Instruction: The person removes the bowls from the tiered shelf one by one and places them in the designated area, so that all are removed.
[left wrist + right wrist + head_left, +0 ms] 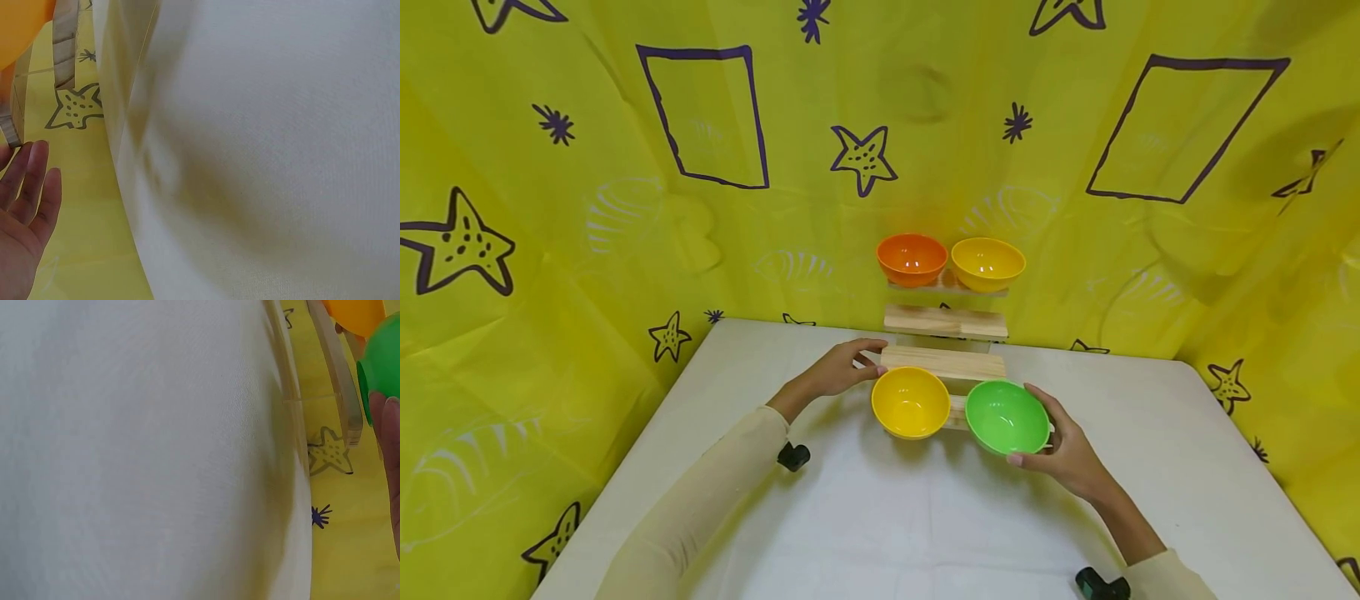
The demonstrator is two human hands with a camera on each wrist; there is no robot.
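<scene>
A stepped wooden rack [943, 362] stands near the back of the table. On its lowest step sits a yellow bowl [910, 403], left of a light green bowl [1006, 417]. My right hand [1067, 450] grips the green bowl by its right side, thumb at the front rim and fingers behind. In the right wrist view the thumb side of the hand [389, 444] lies against that bowl [384, 359]. My left hand [838, 369] touches the left end of a step just behind the yellow bowl. Its extended fingertips meet the wood [17, 115] in the left wrist view.
An orange bowl [912, 260] and another yellow bowl [988, 264] stand side by side on the top step. A yellow patterned curtain [820, 217] rises behind and beside the white table [880, 533]. Dark devices [793, 456] show at both wrists.
</scene>
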